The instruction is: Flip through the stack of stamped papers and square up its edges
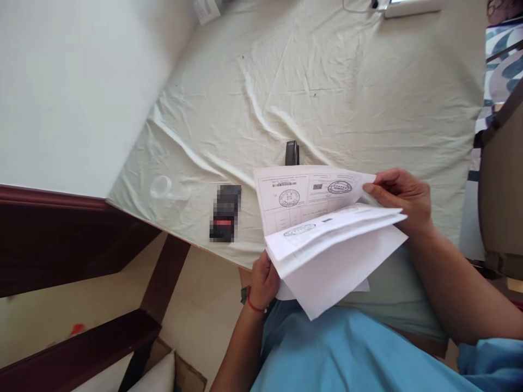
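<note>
A sheaf of white printed papers (327,283) with round ink stamps hangs over the table's near edge, its leaves fanned apart. At its left side my left hand (265,275) is closed on the papers; a red string circles that wrist. My right hand (402,198) pinches the upper right corner of a stamped sheet (281,190) between thumb and fingers. Just beyond this sheet lies a black object that looks like a stapler (291,152), partly covered by the paper. Left of the papers is a dark, pixelated object (225,213) with a red patch.
A pale, wrinkled cloth covers the table (347,114). A clear ring-shaped thing (160,187) lies near its left edge. At the far side are a white device (412,7) with a cable and a white box (207,10). A chair (502,179) stands to the right.
</note>
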Motion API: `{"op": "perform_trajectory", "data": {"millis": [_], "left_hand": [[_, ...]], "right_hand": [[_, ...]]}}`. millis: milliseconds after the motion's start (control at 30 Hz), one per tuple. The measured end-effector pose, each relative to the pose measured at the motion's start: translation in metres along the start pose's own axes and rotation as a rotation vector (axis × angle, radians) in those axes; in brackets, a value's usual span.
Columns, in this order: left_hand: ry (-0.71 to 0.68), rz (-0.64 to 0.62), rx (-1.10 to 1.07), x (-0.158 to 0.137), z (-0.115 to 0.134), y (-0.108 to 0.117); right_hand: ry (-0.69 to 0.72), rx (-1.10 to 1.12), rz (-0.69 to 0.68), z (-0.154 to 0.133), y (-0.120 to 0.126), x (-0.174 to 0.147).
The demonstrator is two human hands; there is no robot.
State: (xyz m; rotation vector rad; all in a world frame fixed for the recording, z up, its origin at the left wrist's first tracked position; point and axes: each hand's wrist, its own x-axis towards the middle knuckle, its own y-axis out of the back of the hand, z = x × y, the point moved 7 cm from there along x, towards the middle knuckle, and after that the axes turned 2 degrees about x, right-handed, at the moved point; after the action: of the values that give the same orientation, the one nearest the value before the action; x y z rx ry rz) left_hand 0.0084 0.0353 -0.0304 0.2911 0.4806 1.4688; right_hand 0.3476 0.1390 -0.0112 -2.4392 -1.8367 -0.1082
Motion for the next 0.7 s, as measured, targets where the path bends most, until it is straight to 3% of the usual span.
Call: {"op": "perform_trajectory", "data": {"millis": [200,333,500,633,700], "left_hand": [[0.026,0.073,0.077,-0.003,-0.003,0.005],[0.049,0.060,0.131,-0.004,-0.001,0.002],[0.013,0.035,0.123,-0.005,0.002,-0.002],[-0.001,0.051,0.151,-0.006,0.003,-0.002],[0.013,0.065,0.147,-0.007,0.001,-0.001]], "right_hand": [[0.023,0.153,0.011,-0.003,0.003,0.005],[-0.077,0.163,-0.142,0.008,-0.006,0.005],[-0.095,0.129,-0.322,0.005,-0.019,-0.001],[-0.182,0.249,-0.410,0.002,-0.022,-0.003],[-0.233,0.309,-0.575,0.002,-0.026,-0.008]]}}
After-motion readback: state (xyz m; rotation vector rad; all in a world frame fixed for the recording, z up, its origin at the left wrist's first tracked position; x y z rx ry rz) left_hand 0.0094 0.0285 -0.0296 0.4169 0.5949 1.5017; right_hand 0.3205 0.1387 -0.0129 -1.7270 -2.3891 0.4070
